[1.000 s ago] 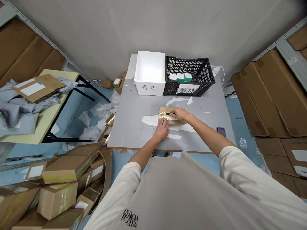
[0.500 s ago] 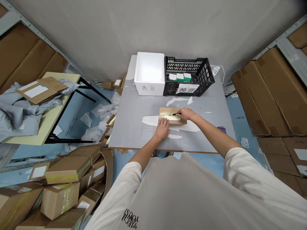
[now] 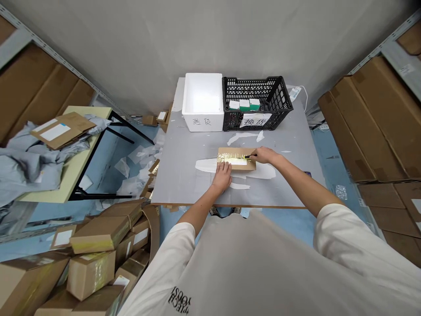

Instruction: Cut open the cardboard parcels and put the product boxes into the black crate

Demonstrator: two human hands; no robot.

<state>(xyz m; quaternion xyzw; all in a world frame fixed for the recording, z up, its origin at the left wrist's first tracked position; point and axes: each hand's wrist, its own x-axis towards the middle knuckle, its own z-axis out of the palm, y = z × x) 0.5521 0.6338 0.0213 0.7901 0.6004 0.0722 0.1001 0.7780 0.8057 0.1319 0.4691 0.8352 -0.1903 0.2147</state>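
Observation:
A small brown cardboard box (image 3: 237,166) lies flat on the grey table, with shiny yellowish tape along its top and a white label. My left hand (image 3: 222,175) rests on the box's near left part, fingers stretched out and pressing it down. In my right hand (image 3: 263,155) is a slim black box cutter (image 3: 251,156), its tip at the tape near the box's right end. The blade itself is too small to make out. White torn paper (image 3: 206,165) shows to the left of the box and under it.
Behind the box stand a white foam bin (image 3: 203,123) and a black plastic crate (image 3: 276,118) holding several white-and-green small boxes (image 3: 244,105). Cartons (image 3: 98,235) are piled at lower left. A side table (image 3: 55,188) bears grey bags. Large cartons (image 3: 371,127) line the right.
My right hand has drawn the box cutter rightward along the tape, from near the box's left end to its right end. My left hand has stayed on the box.

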